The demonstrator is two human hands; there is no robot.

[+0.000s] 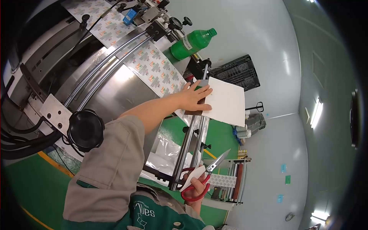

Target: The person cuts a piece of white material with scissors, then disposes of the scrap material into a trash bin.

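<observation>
The view is turned sideways. My left hand [193, 98] lies palm down with fingers spread, across the near edge of a white sheet [226, 100] and the dark plate [196, 112] beside it. The printed film web [151, 69] runs on the machine close to its wrist. Lower in the frame, my right hand [196, 188] is closed round red-handled scissors [217, 161], whose metal blades point away from me. A small white piece [193, 177] lies against the scissors' handles in the same hand.
Steel guide bars [189, 143] run below the plate. A green bottle [193, 43] stands on the machine near a black crate [239, 73]. A black knob [86, 130] sits near my left sleeve. Another roller machine [234, 180] is beyond, on a green floor.
</observation>
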